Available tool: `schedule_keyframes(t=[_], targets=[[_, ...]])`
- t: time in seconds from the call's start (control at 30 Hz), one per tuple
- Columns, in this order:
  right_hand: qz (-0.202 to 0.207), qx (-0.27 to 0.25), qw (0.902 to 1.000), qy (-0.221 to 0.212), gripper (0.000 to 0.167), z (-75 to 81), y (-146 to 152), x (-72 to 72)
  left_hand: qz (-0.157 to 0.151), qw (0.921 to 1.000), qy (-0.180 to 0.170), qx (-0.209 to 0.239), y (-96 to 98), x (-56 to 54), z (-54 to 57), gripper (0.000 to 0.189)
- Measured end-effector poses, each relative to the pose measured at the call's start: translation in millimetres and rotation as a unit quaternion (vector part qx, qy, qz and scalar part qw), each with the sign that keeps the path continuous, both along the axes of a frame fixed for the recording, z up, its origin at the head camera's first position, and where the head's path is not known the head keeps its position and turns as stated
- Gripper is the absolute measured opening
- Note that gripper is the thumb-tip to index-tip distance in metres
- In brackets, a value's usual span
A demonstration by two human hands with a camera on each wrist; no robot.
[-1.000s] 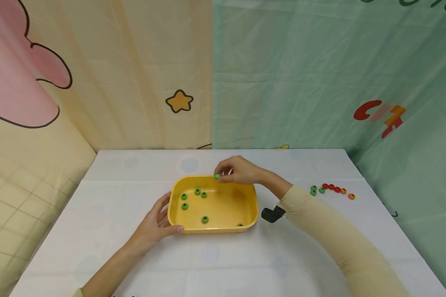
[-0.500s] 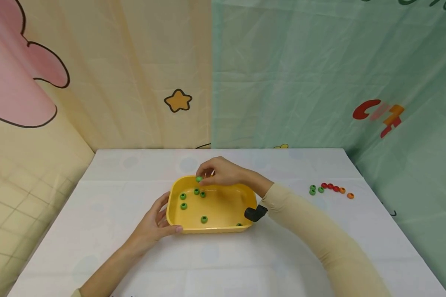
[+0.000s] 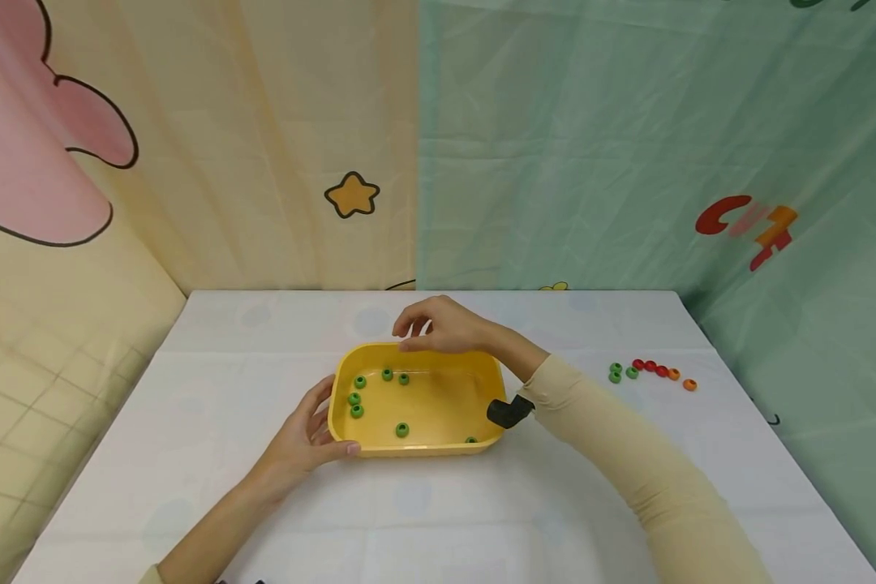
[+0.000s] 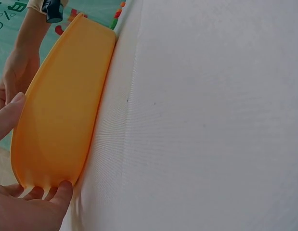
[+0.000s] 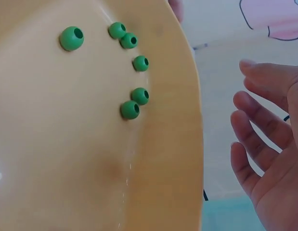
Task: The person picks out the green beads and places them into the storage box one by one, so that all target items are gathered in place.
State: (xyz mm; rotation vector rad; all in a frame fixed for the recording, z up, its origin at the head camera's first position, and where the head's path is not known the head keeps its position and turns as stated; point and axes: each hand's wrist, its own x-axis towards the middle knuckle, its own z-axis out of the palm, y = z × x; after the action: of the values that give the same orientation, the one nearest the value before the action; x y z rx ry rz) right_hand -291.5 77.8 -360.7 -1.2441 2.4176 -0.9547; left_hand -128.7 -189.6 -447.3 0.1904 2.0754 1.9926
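My left hand (image 3: 299, 438) grips the left end of a yellow plastic basin (image 3: 445, 410), its thumb at the near corner and its fingers along the side. In the left wrist view that hand's fingers (image 4: 64, 192) press the basin's outer wall. Several round green beads with holes lie inside, mostly toward the left; one green bead (image 3: 402, 430) sits apart near the front wall. Over the far rim hovers my right hand (image 3: 444, 326), holding nothing. Its fingers are loosely bent and spread, just outside the basin wall (image 5: 175, 144) in the right wrist view.
On the white-covered table (image 3: 438, 519), right of the basin, lie several loose green beads (image 3: 631, 373), red beads (image 3: 650, 366) and orange beads (image 3: 689, 385). A black wrist camera (image 3: 509, 412) on the right sleeve overlaps the basin's right end. Printed curtains stand behind the table.
My right hand carried a green bead leftward over the basin, let it go inside near the left wall, then rose back and slightly right. The left hand keeps its hold.
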Motion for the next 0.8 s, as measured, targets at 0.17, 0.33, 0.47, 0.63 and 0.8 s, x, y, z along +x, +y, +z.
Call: schedule_keyframes(t=[0.17, 0.33, 0.47, 0.63, 0.8], targets=[[-0.008, -0.001, 0.9999, 0.011, 0.021, -3.1, 13.1, 0.1, 0.002, 1.0000, -0.001, 0.004, 0.0, 0.2, 1.4, 0.109], [-0.018, -0.010, 0.9997, 0.009, 0.019, -5.5, 28.9, 1.0, -0.001, 1.0000, 0.002, 0.004, -0.5, 1.4, 3.5, 0.110], [-0.027, -0.008, 0.9996, 0.003, 0.019, -9.0, 40.1, 0.5, -0.004, 1.0000, 0.006, 0.004, -0.4, 1.3, 4.0, 0.109], [-0.045, 0.000, 0.9990, -0.003, 0.018, -10.8, 50.8, 1.6, -0.002, 1.0000, 0.008, 0.000, 0.0, 0.5, 2.2, 0.109], [-0.057, 0.003, 0.9983, -0.010, 0.019, -10.8, 59.3, 3.4, 0.003, 1.0000, 0.005, 0.000, 0.8, -0.3, 1.7, 0.109]])
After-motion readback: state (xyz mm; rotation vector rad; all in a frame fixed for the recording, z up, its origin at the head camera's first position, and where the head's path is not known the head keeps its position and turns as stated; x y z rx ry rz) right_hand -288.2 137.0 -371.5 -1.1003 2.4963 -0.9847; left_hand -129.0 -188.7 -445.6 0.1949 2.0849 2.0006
